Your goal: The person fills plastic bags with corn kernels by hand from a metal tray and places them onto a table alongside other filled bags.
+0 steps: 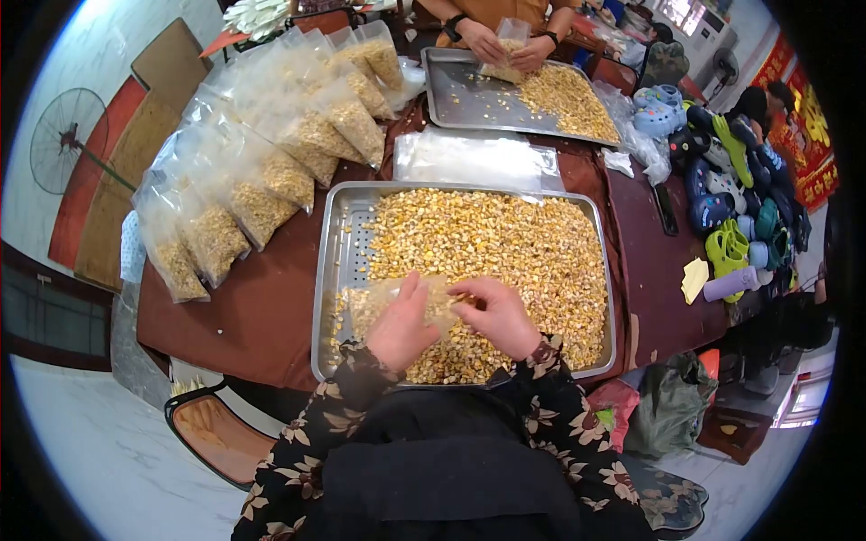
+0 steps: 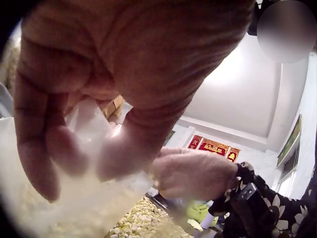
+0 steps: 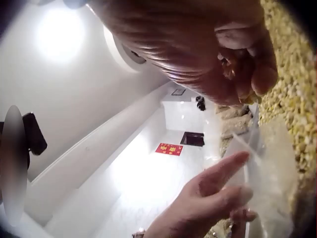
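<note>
A clear plastic bag [image 1: 368, 308] with some yellow kernels visible through it lies over the left part of the metal tray [image 1: 327, 270]. The left hand [image 1: 403, 326] grips the bag near its opening; in the left wrist view the thumb and fingers of this hand [image 2: 99, 99] close on the blurred plastic [image 2: 94, 203]. Just right of the bag is the right hand [image 1: 498, 317], above loose corn kernels [image 1: 487, 234]. Its fingers are curled in the right wrist view, and this hand [image 3: 218, 59] pinches small yellow bits at the fingertips.
Filled bags [image 1: 262, 194] stand and lean at the left. Flat empty bags [image 1: 474, 160] lie behind the tray. Across the table another person's hands [image 1: 532, 54] hold a bag over a second tray [image 1: 451, 90]. Shoes [image 1: 713, 207] and a phone [image 1: 666, 209] are at the right.
</note>
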{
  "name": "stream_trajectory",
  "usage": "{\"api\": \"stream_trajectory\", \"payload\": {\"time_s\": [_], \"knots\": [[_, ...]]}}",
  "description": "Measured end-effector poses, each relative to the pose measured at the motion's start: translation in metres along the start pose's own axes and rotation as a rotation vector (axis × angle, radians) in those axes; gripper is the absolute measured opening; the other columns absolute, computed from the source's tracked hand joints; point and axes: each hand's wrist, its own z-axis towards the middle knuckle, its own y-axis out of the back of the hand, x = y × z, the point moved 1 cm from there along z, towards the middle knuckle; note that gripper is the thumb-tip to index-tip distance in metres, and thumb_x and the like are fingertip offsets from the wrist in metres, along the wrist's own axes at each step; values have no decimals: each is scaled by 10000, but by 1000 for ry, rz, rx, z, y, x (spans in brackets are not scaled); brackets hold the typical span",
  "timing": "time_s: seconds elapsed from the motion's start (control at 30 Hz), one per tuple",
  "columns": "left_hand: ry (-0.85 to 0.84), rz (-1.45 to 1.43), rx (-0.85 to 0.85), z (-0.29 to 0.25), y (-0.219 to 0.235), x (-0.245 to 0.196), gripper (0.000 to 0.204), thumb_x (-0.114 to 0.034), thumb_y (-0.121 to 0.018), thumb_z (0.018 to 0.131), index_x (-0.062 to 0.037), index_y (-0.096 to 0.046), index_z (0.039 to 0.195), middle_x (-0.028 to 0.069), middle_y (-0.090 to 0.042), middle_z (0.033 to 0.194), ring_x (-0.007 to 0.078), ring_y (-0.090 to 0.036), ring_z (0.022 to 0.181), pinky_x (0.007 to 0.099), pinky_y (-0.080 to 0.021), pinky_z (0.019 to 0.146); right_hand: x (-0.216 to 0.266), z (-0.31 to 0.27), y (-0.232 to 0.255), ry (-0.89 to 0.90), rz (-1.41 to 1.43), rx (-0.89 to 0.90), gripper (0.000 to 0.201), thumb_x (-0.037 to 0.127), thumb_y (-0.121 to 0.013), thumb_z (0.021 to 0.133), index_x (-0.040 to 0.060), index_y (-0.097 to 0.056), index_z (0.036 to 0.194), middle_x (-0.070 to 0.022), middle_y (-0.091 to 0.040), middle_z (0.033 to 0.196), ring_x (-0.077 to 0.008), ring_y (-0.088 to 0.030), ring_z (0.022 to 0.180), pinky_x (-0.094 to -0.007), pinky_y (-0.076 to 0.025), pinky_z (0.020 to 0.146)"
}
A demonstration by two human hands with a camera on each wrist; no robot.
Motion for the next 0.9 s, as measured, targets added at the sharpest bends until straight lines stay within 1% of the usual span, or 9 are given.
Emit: {"api": "stream_trajectory", "payload": {"time_s": [0.03,0.17,0.27,0.37,0.57,0.67,0.83,0.87,0.9], "knots": [[-33,18,-17,0,0,0,538,-113,-618,727,46,-407,1196,298,-297,1384,458,-510,1042,457,-455,861,2,1,0,2,-1,2,213,98,-639,825,8,-641,1018,-37,-576,744,-82,-527,555,-230,-444,513],[-53,-7,-27,-1,3,4,550,-120,-617,734,43,-395,1210,299,-296,1384,461,-502,1057,452,-450,877,3,13,13,-103,-40,30,264,133,-672,809,32,-651,1053,-82,-618,871,-132,-575,654,-265,-462,563],[-57,11,-32,-3,4,6,574,-126,-611,742,38,-380,1241,302,-295,1384,459,-492,1082,445,-442,898,-23,18,29,-67,-516,66,408,234,-692,776,87,-605,1147,-141,-579,1091,-243,-614,838,-334,-491,720],[-75,-7,-41,-5,7,8,598,-125,-608,745,34,-366,1269,303,-296,1384,458,-483,1101,440,-436,910,-34,16,23,-61,-771,131,536,297,-709,746,132,-543,1228,-140,-513,1182,-279,-587,947,-377,-486,785],[-80,-1,-45,-5,11,11,613,-130,-612,741,11,-359,1281,298,-298,1380,458,-498,1074,444,-445,891,-30,8,-1,-135,-779,289,527,268,-718,722,155,-535,1204,-127,-502,1125,-318,-571,961,-389,-483,803],[-64,-6,-46,-4,10,11,603,-130,-613,737,-4,-366,1272,288,-306,1375,458,-518,1030,455,-457,858,-51,4,-2,-226,-739,222,425,187,-699,723,124,-566,1122,-131,-514,1069,-310,-579,908,-376,-487,761],[-65,40,-65,-2,2,14,573,-127,-615,735,-10,-370,1239,270,-312,1372,456,-533,987,470,-469,820,-57,5,15,-98,-445,8,112,71,-593,739,38,-614,844,-149,-581,820,-330,-574,783,-402,-472,670],[-67,38,-68,-1,3,13,573,-127,-615,735,-10,-370,1239,270,-312,1372,456,-533,987,470,-469,820,-52,6,18,-129,-382,-30,98,71,-593,744,29,-623,827,-130,-602,795,-272,-586,741,-359,-471,660],[-31,-5,-16,0,3,12,629,-144,-624,739,8,-354,1286,286,-303,1385,440,-427,1138,440,-397,936,-38,9,19,-127,-385,-30,98,71,-593,744,29,-623,827,-130,-602,795,-272,-586,741,-359,-471,660]]}}
